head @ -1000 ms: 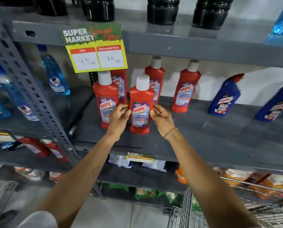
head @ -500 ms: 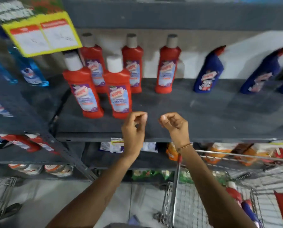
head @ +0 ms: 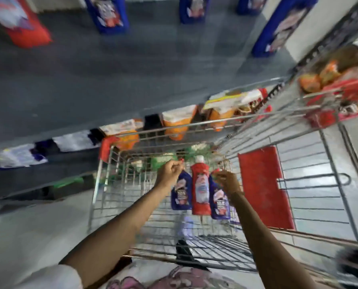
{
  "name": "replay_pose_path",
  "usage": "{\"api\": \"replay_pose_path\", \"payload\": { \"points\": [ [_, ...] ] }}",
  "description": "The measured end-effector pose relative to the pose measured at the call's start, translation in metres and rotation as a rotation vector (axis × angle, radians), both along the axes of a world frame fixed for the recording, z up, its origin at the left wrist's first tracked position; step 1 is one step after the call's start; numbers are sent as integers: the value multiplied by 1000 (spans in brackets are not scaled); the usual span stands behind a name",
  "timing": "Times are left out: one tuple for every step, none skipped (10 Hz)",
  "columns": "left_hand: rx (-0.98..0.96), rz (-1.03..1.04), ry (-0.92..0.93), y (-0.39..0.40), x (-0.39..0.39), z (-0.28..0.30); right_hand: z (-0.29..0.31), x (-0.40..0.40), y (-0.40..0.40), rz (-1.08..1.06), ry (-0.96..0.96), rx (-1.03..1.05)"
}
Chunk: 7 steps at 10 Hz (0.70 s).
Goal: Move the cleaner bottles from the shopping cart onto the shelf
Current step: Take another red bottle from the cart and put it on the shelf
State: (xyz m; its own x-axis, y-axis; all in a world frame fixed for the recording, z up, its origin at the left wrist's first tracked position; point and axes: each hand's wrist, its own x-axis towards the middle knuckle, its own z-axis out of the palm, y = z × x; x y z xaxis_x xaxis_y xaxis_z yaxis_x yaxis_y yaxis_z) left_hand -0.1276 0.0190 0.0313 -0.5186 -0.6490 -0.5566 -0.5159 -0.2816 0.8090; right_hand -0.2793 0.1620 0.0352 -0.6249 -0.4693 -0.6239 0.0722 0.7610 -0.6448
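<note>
Both hands curl loosely over the shopping cart (head: 103, 184); whether the left hand (head: 169, 171) or right hand (head: 228, 181) grips a bottle top cannot be told through the blur. A red bottle (head: 201, 190) lies in the cart between two blue bottles (head: 181, 195), touching both. Open wire floor lies nearer. The grey shelf (head: 111, 80) beyond has bare room; its bottles are cut off above.

Hands over cart (head: 194, 243) bottles (three)

pale glossy floor (head: 28, 236), white wall (head: 311, 38) behind, lower rack of orange packets (head: 177, 124), blurred
</note>
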Motion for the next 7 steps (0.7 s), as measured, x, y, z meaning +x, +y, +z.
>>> {"api": "replay_pose_path", "payload": {
  "points": [
    [4,-62,-102,9,-35,-24,-33,-9,25,13,-132,207],
    [-106,-177,-238,15,-79,-58,-74,3,37,97,-276,319],
    [-175,-237,-365,16,-104,-87,-106,28,36,134,-289,363],
    [-192,-347,-518,19,-132,-123,-134,42,27,26,-146,497],
    [-160,-353,-549,23,-140,-141,-145,54,23,-19,-125,508],
    [-35,-336,-554,27,-144,-155,-159,50,26,115,-74,580],
    [12,-332,-541,26,-144,-156,-164,47,30,160,-77,636]
  ]
}}
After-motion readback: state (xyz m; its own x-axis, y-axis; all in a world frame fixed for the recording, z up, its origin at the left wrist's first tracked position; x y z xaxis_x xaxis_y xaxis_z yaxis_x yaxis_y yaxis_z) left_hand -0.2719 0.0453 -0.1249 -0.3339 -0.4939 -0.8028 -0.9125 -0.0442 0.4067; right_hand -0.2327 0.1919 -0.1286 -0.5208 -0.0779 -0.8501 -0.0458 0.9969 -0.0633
